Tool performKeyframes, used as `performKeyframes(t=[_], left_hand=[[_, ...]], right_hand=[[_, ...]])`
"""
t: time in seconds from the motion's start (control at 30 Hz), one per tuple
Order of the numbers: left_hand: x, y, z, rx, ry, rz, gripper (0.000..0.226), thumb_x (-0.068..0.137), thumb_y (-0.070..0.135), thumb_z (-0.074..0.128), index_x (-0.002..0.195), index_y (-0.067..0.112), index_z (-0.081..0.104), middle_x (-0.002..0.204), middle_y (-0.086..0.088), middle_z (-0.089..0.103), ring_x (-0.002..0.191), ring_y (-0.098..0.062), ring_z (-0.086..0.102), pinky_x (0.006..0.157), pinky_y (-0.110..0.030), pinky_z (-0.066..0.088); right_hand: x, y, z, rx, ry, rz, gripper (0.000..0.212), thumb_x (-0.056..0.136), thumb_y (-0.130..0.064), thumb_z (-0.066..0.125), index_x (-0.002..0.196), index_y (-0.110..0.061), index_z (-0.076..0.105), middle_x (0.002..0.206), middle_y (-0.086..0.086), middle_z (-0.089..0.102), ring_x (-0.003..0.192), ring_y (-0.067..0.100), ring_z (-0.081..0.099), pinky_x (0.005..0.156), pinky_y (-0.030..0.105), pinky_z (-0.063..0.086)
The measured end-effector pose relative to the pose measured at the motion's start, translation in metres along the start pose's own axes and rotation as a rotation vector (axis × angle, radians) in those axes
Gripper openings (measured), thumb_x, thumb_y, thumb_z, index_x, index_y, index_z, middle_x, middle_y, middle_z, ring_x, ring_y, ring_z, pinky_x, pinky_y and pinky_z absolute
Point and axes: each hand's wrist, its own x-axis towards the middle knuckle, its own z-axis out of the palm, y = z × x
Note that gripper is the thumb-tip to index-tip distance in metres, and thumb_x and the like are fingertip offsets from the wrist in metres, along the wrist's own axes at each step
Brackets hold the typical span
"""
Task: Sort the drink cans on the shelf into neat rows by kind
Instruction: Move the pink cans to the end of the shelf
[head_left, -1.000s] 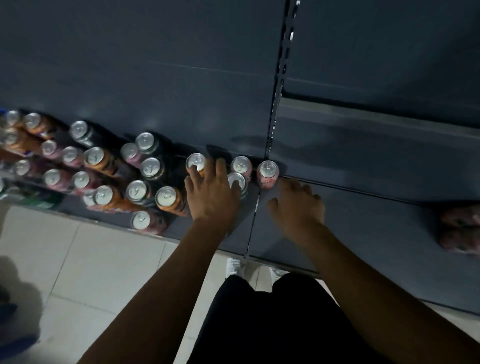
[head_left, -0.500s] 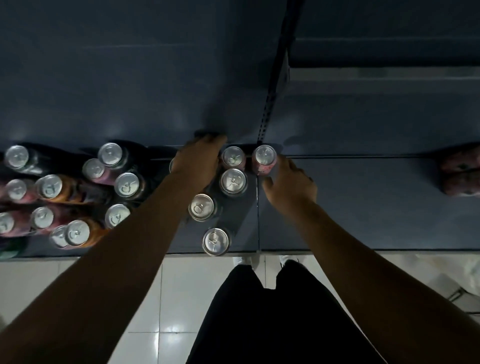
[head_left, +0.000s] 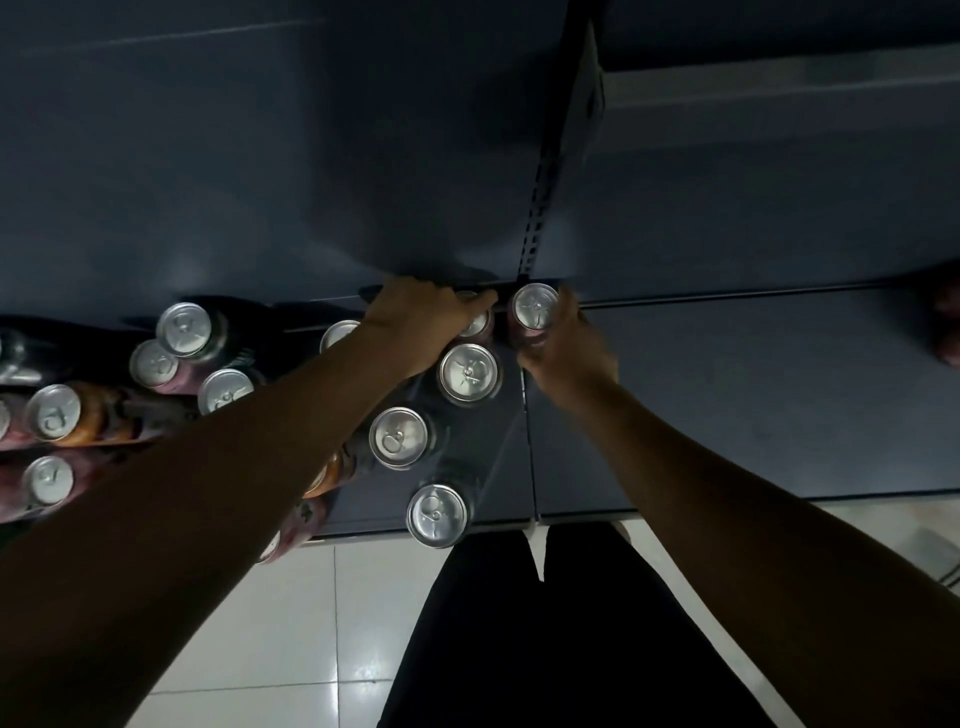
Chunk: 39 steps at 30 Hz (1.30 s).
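Several drink cans stand upright on a dark blue shelf (head_left: 727, 405), seen from above. My right hand (head_left: 563, 353) grips a pink can (head_left: 535, 306) at the shelf's back, by the seam between two shelf sections. My left hand (head_left: 415, 322) curls over another pink can (head_left: 475, 325) just left of it, hiding most of that can. Three dark cans run in a diagonal toward the front edge: one (head_left: 467, 373), one (head_left: 398, 437), one (head_left: 436, 514). Orange and pink cans (head_left: 54, 420) crowd the left, partly under my left forearm.
A slotted upright post (head_left: 535, 223) rises at the back between the shelf sections. The right shelf section is bare apart from pink packs (head_left: 948, 327) at the far right. White floor tiles (head_left: 291, 623) and my dark trousers lie below the shelf edge.
Both hands have reached further back. My right hand has closed round the rightmost pink can, and my left hand has shifted right onto the pink can beside it.
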Motion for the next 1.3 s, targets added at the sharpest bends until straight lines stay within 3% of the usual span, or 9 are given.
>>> performKeyframes(t=[0.2,0.33,0.57,0.73,0.83,1.0,1.13,1.2,1.3], left_hand=[[0.001,-0.005,0.002,0.011,-0.018,0.032,0.071,0.100,0.017,0.051,0.160,0.037,0.019,0.120,-0.009,0.068,0.107,-0.031,0.069,0.083,-0.038,0.051],[-0.018,-0.015,0.003,-0.089,0.048,-0.004,0.078,0.091,0.015,0.064,0.156,0.037,0.028,0.111,-0.012,0.072,0.096,-0.035,0.072,0.076,-0.040,0.055],[-0.055,-0.029,-0.020,-0.513,0.077,-0.167,0.083,0.087,0.028,0.076,0.152,0.043,0.027,0.130,-0.012,0.056,0.118,-0.038,0.059,0.088,-0.041,0.048],[-0.082,-0.037,-0.037,-0.912,0.183,-0.210,0.079,0.077,0.016,0.084,0.134,0.043,0.036,0.128,-0.010,0.050,0.111,-0.032,0.058,0.095,-0.044,0.051],[-0.101,-0.034,-0.052,-1.089,0.313,-0.213,0.076,0.075,0.008,0.086,0.129,0.037,0.041,0.129,-0.002,0.052,0.109,-0.017,0.059,0.086,-0.022,0.048],[-0.137,-0.012,-0.070,-1.382,0.490,-0.241,0.071,0.077,0.003,0.084,0.127,0.036,0.045,0.132,-0.005,0.046,0.106,-0.005,0.058,0.078,-0.008,0.048],[-0.150,0.011,-0.076,-1.839,0.573,-0.218,0.058,0.082,0.003,0.082,0.131,0.020,0.054,0.120,-0.003,0.067,0.104,-0.011,0.068,0.088,-0.029,0.058],[-0.151,0.021,-0.075,-2.098,0.604,-0.228,0.058,0.074,0.016,0.088,0.126,0.021,0.062,0.119,-0.004,0.071,0.111,-0.022,0.069,0.098,-0.050,0.056],[-0.143,0.030,-0.076,-2.425,0.549,-0.237,0.079,0.051,0.040,0.099,0.119,0.019,0.065,0.117,-0.006,0.072,0.106,-0.025,0.071,0.083,-0.047,0.061]], right_hand=[[0.006,0.006,0.006,0.223,0.053,0.040,0.061,0.077,-0.032,0.078,0.125,-0.029,0.040,0.108,-0.007,0.064,0.100,0.024,0.064,0.077,0.034,0.046],[-0.009,0.011,-0.002,0.319,0.057,0.047,0.060,0.066,-0.033,0.081,0.112,-0.028,0.042,0.101,-0.010,0.066,0.094,0.021,0.067,0.086,0.044,0.056],[-0.055,0.008,-0.021,0.538,0.182,0.064,0.062,0.064,-0.031,0.087,0.113,-0.030,0.049,0.100,-0.016,0.068,0.091,0.004,0.068,0.079,0.029,0.056],[-0.072,0.004,-0.033,0.668,0.170,0.045,0.069,0.061,-0.020,0.087,0.119,-0.006,0.052,0.101,-0.001,0.069,0.084,0.010,0.070,0.067,0.028,0.057],[-0.079,0.004,-0.045,0.735,0.092,0.032,0.068,0.061,-0.016,0.089,0.111,0.012,0.052,0.095,0.020,0.067,0.075,0.023,0.068,0.064,0.034,0.054],[-0.120,-0.012,-0.083,0.839,0.127,0.028,0.061,0.075,-0.014,0.087,0.121,-0.011,0.047,0.105,-0.005,0.062,0.088,0.003,0.064,0.068,0.019,0.050],[-0.138,-0.022,-0.108,0.947,0.153,0.011,0.042,0.084,-0.020,0.080,0.112,-0.017,0.050,0.099,-0.004,0.061,0.083,0.005,0.064,0.062,0.016,0.051],[-0.147,-0.027,-0.116,1.062,0.130,0.044,0.032,0.089,-0.027,0.076,0.109,-0.021,0.052,0.104,0.002,0.064,0.091,0.017,0.069,0.074,0.032,0.061],[-0.157,-0.032,-0.125,1.208,0.075,0.078,0.029,0.094,-0.040,0.068,0.117,-0.025,0.057,0.116,0.008,0.069,0.098,0.025,0.072,0.086,0.052,0.061]])
